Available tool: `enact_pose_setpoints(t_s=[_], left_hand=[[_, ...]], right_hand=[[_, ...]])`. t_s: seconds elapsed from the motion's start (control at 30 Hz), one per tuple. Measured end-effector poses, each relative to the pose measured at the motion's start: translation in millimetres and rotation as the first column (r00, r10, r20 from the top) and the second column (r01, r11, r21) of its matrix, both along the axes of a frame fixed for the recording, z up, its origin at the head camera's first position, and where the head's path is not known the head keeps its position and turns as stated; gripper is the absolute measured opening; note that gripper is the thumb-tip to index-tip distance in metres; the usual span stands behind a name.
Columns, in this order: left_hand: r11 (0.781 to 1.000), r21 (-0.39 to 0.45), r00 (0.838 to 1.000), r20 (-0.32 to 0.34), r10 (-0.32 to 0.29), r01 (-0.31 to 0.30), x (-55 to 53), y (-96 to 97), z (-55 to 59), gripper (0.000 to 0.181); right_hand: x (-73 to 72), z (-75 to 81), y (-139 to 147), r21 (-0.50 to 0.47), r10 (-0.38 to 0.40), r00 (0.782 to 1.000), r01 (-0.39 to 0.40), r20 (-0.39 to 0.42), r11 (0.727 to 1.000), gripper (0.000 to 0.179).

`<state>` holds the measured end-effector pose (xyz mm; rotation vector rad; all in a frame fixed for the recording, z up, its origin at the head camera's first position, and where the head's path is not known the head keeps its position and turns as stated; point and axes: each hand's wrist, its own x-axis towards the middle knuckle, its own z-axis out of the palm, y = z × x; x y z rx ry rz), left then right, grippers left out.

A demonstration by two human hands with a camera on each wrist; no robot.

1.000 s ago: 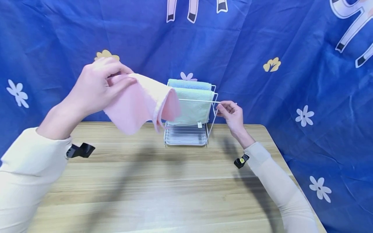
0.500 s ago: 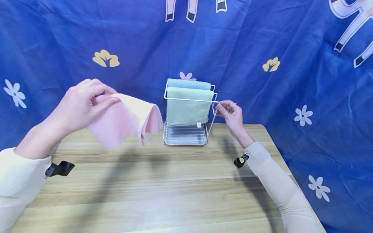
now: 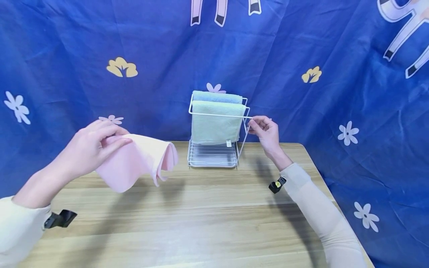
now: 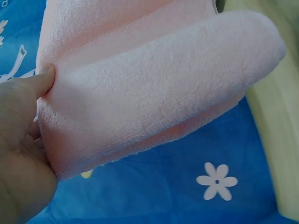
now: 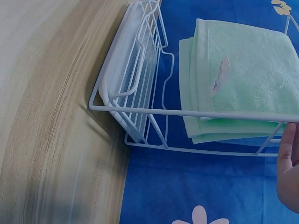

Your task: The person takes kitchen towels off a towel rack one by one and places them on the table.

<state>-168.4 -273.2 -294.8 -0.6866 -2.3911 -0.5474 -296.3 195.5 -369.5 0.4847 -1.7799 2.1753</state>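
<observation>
A folded pink towel (image 3: pixel 134 160) hangs from my left hand (image 3: pixel 80 150), pinched between thumb and fingers above the table's left side. In the left wrist view the thumb presses on the pink towel (image 4: pixel 140 88) near its edge. My right hand (image 3: pixel 266 134) pinches the front upper corner of a white wire rack (image 3: pixel 221 115). Over its bars hang a green towel (image 3: pixel 218 126) in front and a blue towel (image 3: pixel 218 97) behind. The right wrist view shows the green towel (image 5: pixel 252 74) with its small white label, and part of the right hand (image 5: pixel 289 172) at the wire.
The rack stands near the back edge of a wooden table (image 3: pixel 201 219), with a white tray (image 3: pixel 213 162) at its base. A blue patterned cloth (image 3: pixel 161 56) hangs behind the table and along its right side.
My left hand has moved down and to the left with the pink towel, away from the rack and nearer the table. The right hand, the rack and its towels stay where they were.
</observation>
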Motion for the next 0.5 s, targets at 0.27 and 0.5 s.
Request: enact_pose_setpoints(t_s=[0.27,0.5], left_hand=[[1.0,-0.007,1.0,0.003,0.006,-0.006,9.5,-7.4,-24.2,0.023],[1.0,-0.009,1.0,0.018,0.008,-0.008,20.8,-13.2,-40.1,0.02]], right_hand=[[-0.1,-0.2,2,0.001,0.005,1.0,-0.005,-0.007,1.0,0.011],[-0.5,0.3,1,0.008,0.006,1.0,-0.006,-0.014,1.0,0.021]])
